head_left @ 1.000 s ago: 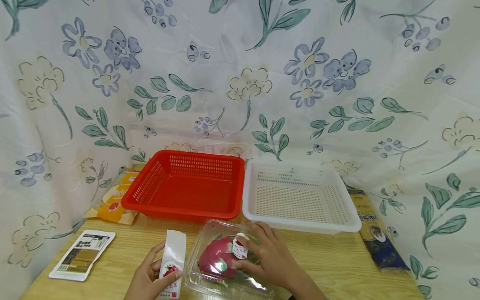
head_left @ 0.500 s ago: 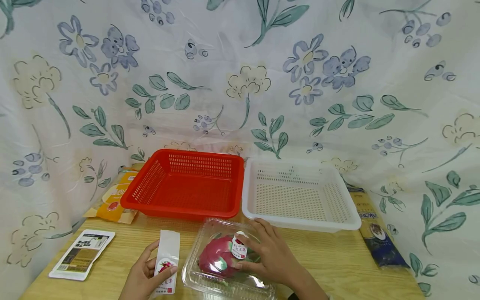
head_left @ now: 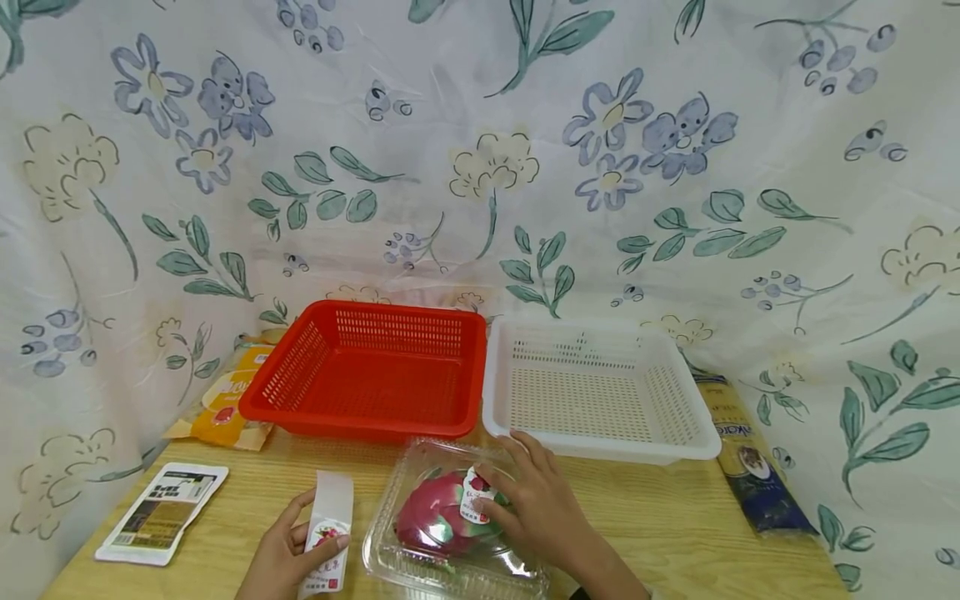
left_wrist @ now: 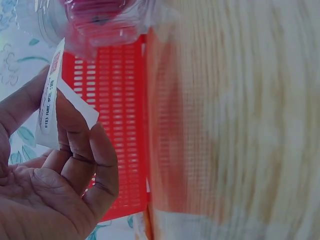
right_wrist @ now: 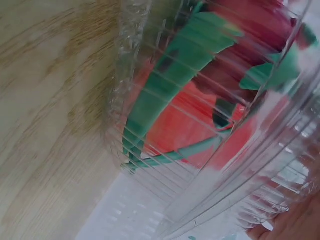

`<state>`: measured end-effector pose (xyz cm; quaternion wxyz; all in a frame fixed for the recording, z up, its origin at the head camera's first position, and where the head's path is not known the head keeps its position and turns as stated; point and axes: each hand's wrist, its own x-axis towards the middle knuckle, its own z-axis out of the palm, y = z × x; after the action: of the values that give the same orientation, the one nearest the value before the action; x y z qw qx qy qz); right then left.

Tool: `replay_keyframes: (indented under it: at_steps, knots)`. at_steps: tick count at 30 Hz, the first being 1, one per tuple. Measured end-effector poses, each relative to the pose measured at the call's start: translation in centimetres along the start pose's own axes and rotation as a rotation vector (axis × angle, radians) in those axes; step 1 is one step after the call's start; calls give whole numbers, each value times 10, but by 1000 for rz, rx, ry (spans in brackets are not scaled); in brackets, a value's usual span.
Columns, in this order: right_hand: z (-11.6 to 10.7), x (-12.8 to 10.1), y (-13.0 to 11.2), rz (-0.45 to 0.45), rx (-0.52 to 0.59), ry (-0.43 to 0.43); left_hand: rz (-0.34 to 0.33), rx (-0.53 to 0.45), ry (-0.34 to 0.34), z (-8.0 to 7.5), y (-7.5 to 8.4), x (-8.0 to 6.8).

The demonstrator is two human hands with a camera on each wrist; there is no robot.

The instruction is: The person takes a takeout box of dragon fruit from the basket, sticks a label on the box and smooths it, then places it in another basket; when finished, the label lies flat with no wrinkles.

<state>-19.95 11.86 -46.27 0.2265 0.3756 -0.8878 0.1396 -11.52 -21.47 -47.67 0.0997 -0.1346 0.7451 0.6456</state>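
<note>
Clamshell box (head_left: pixel 450 533): clear plastic, dragon fruit (head_left: pixel 435 521) inside; on the table (head_left: pixel 675 525), just before the red basket (head_left: pixel 371 375).
Risk: thin lid may buckle or slide under pressing fingers.
Right hand (head_left: pixel 536 504): grip loosely spread, fingers on the box's lid.
Left hand (head_left: pixel 288 554): grip pinched on a white label strip (head_left: pixel 327 529), left of box.
White basket (head_left: pixel 600 392): beside the red basket.

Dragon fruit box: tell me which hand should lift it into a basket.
Right, probably. The right hand already rests on the box, nearest the white basket; the left hand holds a label.
</note>
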Motion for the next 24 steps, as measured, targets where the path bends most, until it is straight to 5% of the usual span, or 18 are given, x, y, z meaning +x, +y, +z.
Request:
replay_keyframes:
  at_steps: [15,24]
  knots:
    - [-5,-3,-1,32,51,-111,5,2,-62,-1,-5,6]
    - [-11,-7,-12,-139,12,-105,4,158,-37,-4,-15,9]
